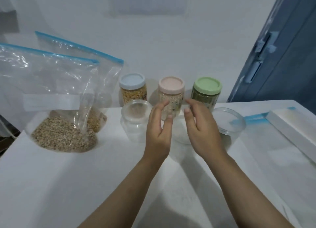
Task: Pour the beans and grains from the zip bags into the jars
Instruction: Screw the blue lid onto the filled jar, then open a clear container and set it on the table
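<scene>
Two clear zip bags with blue seals stand at the left: the front bag point(56, 97) holds brownish grains, and the one behind it point(102, 70) holds yellowish beans. Three filled jars line the back: blue lid point(132, 90), pink lid point(171, 92), green lid point(206, 94). In front of them stand a clear lidded jar point(136, 120), a clear tub point(229, 121) at the right, and a clear container point(181, 135) partly hidden between my hands. My left hand point(159, 128) and my right hand point(201, 128) hover over the middle with relaxed fingers, palms facing each other, holding nothing.
A white cloth covers the table point(85, 185). A long white box point(294, 130) lies at the right edge beside a flat blue-sealed bag point(254, 117). A blue door point(282, 56) stands at the far right, and a white wall runs behind the jars.
</scene>
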`<state>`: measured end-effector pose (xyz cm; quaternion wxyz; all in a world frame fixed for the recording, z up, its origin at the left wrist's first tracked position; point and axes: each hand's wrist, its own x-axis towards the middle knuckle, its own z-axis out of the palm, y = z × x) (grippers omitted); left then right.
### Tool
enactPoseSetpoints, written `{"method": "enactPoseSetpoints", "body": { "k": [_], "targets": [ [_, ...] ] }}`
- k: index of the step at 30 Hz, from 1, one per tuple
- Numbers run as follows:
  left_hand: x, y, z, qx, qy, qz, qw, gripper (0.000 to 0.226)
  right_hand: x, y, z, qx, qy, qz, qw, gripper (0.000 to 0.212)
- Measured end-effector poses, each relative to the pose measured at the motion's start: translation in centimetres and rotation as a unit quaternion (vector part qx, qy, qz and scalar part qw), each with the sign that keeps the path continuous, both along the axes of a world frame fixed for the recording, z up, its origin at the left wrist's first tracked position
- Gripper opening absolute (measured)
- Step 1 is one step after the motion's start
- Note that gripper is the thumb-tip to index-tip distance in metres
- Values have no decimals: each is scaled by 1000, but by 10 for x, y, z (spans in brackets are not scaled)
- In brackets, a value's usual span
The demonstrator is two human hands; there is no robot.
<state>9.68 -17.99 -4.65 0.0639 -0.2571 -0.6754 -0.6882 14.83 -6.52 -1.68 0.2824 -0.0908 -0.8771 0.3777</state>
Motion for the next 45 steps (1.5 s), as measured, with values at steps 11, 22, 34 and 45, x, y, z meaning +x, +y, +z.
{"method": "enactPoseSetpoints", "body": {
  "k": [11, 22, 34, 45],
  "targets": [
    [30, 13, -33, -62, -163, -12, 985, 32, 17, 20, -42, -119, -118, 25, 986, 55],
    [76, -46, -46, -108, -170, -48, 978, 75, 65, -11, -64, -272, -59, 101, 955, 52],
    [67, -66, -54, -158, -126, -112, 973, 100, 56, -8, -67, -338, -47, 181, 923, 53],
    [59, -75, -56, -144, -147, -139, 969, 108, 52, 9, -73, -263, -83, 251, 928, 77]
  ]
}}
